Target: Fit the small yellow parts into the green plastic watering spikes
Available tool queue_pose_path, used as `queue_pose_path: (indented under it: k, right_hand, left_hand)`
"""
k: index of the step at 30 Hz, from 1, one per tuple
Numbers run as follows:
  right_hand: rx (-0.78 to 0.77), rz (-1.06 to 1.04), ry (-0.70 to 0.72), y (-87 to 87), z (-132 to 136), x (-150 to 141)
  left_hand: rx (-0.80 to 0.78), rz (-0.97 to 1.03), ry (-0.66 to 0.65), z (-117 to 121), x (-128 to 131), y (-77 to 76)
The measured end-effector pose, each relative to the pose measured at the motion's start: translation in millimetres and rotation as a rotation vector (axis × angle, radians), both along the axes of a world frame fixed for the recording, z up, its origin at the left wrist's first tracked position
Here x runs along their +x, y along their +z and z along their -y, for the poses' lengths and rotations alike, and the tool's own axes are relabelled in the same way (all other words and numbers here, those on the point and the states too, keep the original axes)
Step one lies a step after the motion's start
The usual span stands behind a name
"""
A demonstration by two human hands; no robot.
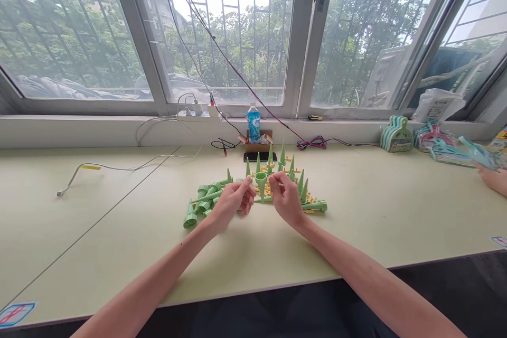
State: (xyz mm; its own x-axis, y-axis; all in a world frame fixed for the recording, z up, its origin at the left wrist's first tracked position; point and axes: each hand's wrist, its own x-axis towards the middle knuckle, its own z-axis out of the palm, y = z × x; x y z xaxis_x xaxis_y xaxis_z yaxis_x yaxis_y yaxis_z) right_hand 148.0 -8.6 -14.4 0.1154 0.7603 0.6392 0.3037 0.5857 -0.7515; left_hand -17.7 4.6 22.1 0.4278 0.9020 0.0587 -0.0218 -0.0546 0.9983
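A green plastic spike [261,182] with a cup-shaped top is between my two hands, cup up and point down. My left hand [236,198] is on its left, thumb stretched forward and fingers curled, partly smeared by motion. Close to the right of the cup, my right hand [284,198] has its fingers pinched together; what lies in the pinch is too small to make out. Which hand bears the spike is unclear. Behind the hands spreads a heap of small yellow pieces [312,194]. Several green spikes [282,154] stand point up there, and others [206,198] lie at the left.
At the back are a blue-labelled bottle [254,124], a small cardboard box [258,145] and a dark phone [259,157]. Cables [312,142] run along the sill. Green brush-like tools [397,134] stand at right, near another person's hand [491,177]. A white cable [106,167] crosses the left.
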Motion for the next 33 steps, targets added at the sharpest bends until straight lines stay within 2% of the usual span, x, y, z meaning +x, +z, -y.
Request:
queue_pose_path:
  k: [5,11,25,33]
  right_hand:
    - [0.012,0.013,0.013,1.2,1.6,-0.1]
    - [0.016,0.031,0.079,1.2,2.7,0.0]
    - [0.053,0.054,0.174,5.7,5.1,-1.8]
    - [0.027,0.07,0.146,6.4,4.9,-2.3]
  left_hand:
    - [-0.142,-0.055,-0.132,-1.0,0.3,-0.4]
    - [-0.226,-0.056,-0.168,-0.4,-1.3,0.8]
    - [-0.262,-0.054,-0.183,-6.0,-3.5,-6.4]
    - [-0.251,-0.048,-0.205,-7.8,-5.4,-8.6]
